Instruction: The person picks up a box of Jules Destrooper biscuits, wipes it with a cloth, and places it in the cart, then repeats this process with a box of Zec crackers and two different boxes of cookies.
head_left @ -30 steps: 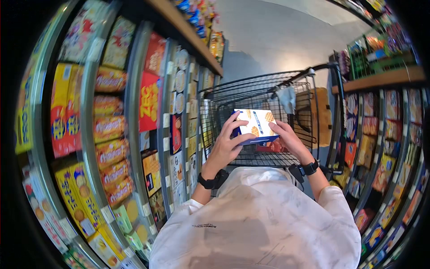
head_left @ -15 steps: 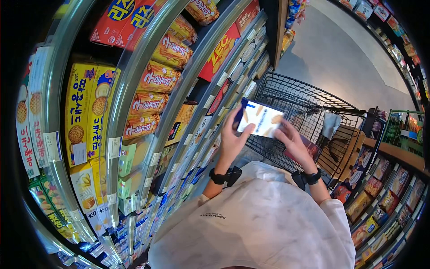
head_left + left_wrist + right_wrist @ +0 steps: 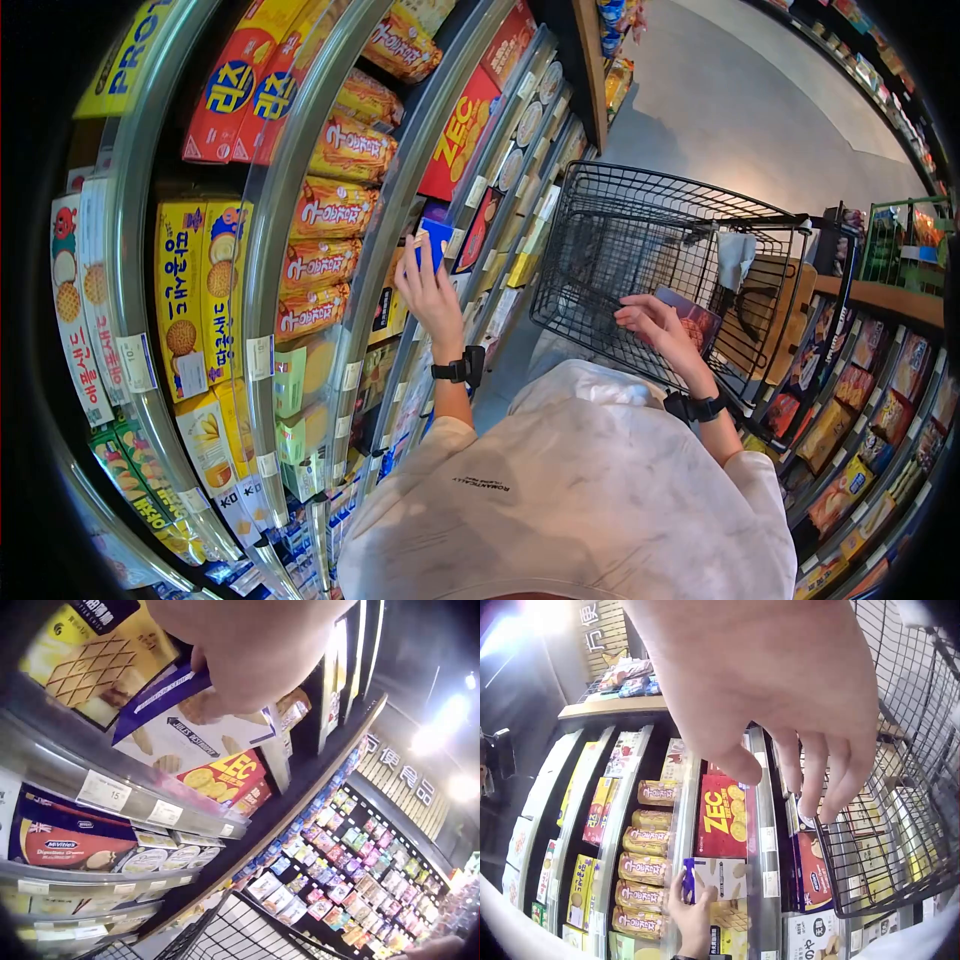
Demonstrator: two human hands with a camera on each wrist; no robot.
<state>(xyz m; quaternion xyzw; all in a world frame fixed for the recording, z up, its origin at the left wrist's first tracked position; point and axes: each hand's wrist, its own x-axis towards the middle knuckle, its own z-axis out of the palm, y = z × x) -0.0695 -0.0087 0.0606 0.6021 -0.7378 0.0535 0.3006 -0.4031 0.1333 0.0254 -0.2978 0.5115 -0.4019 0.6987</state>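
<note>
A blue-and-white biscuit box (image 3: 433,243) is at the left shelf, gripped by the left hand (image 3: 430,290). In the left wrist view the box (image 3: 184,731) lies between a yellow waffle box (image 3: 101,664) and a red ZEC box (image 3: 240,780), fingers on it. From the right wrist view, the left hand (image 3: 692,919) pinches the box (image 3: 720,877) by its blue end, just below the ZEC box (image 3: 724,817). The right hand (image 3: 660,330) hangs over the cart with relaxed fingers and holds nothing; it fills the top of the right wrist view (image 3: 780,697).
A black wire cart (image 3: 640,190) stands ahead, with a dark red package (image 3: 690,318) and a brown item (image 3: 785,310) inside. Shelves of snack packs line both sides. Grey floor (image 3: 720,100) shows beyond the cart.
The box has moved left from between both hands above the cart to the shelf, in the left hand. The right hand has let go of it. The view has swung toward the left shelves.
</note>
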